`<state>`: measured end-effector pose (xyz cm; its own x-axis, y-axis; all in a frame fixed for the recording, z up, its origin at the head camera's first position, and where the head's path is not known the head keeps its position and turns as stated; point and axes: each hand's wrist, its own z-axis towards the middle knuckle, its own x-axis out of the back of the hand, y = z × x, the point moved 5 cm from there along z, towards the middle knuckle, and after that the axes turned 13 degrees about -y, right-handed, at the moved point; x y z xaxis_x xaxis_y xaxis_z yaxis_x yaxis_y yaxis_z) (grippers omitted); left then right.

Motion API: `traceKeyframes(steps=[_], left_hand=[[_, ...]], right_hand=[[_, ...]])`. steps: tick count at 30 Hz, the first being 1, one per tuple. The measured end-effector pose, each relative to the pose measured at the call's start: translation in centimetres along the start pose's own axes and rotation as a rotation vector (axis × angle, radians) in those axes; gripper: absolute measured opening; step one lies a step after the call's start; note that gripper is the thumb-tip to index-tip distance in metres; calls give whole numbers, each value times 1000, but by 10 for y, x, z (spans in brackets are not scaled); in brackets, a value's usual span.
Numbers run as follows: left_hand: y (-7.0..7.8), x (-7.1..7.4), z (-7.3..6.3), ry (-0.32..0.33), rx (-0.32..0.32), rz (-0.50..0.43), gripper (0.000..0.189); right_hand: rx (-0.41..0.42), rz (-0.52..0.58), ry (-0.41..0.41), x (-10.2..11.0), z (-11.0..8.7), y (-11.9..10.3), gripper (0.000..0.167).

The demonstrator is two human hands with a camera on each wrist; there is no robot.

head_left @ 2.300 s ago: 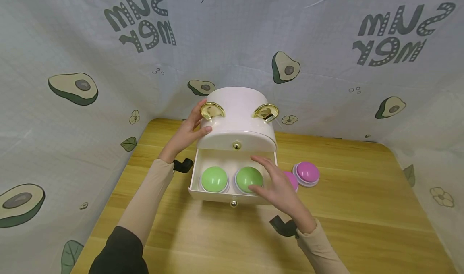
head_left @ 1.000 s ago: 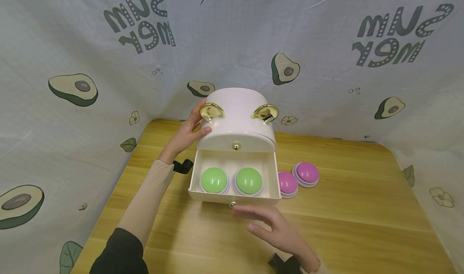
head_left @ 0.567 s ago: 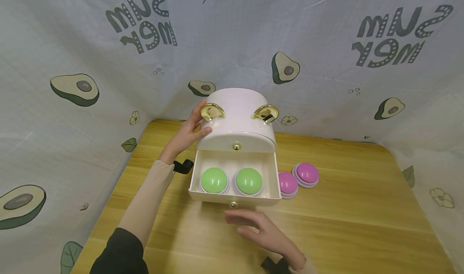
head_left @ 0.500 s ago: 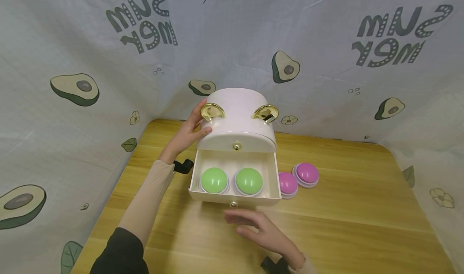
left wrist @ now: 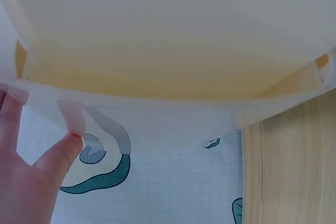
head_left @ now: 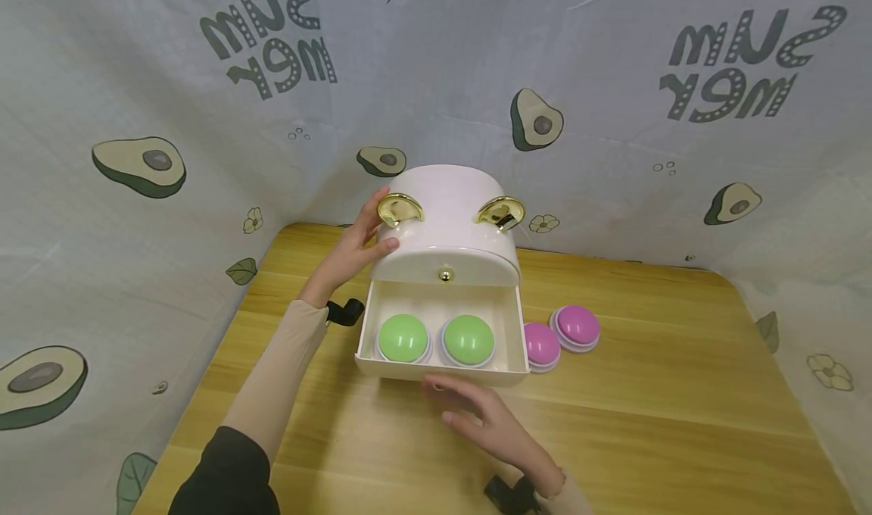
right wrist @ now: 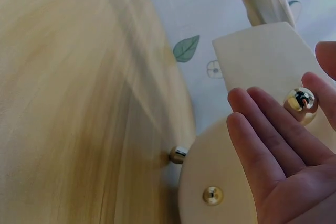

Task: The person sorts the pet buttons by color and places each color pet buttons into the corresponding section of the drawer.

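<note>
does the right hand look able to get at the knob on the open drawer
Probably yes: the right hand is beside the knob at the front of the open drawer, and nothing shows between them.

A pale, lightly creased cloth (head_left: 436, 83) backs the far side and continues down the left and right. It carries printed avocados (head_left: 139, 166), leaves (head_left: 241, 271), small flowers (head_left: 829, 372) and, far left and far right, mirrored grey "Summer" lettering (head_left: 756, 62). A yellowish wood-grain table (head_left: 654, 439) with rounded far corners stands before it, under soft light that leaves blurred shadows.
</note>
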<state>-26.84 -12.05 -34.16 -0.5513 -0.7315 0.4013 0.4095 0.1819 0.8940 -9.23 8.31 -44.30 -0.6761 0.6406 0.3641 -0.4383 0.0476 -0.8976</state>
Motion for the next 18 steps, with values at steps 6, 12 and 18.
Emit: traceKeyframes(steps=[6, 12, 18], left_hand=[[-3, 7, 6, -14, -6, -11, 78], [-9, 20, 16, -44, -16, -25, 78], [-17, 32, 26, -71, -17, -25, 77]], right_hand=[[-5, 40, 46, 3, 10, 1, 48], [-33, 78, 91, 13, 31, 9, 48], [-41, 82, 116, 22, 52, 14, 48]])
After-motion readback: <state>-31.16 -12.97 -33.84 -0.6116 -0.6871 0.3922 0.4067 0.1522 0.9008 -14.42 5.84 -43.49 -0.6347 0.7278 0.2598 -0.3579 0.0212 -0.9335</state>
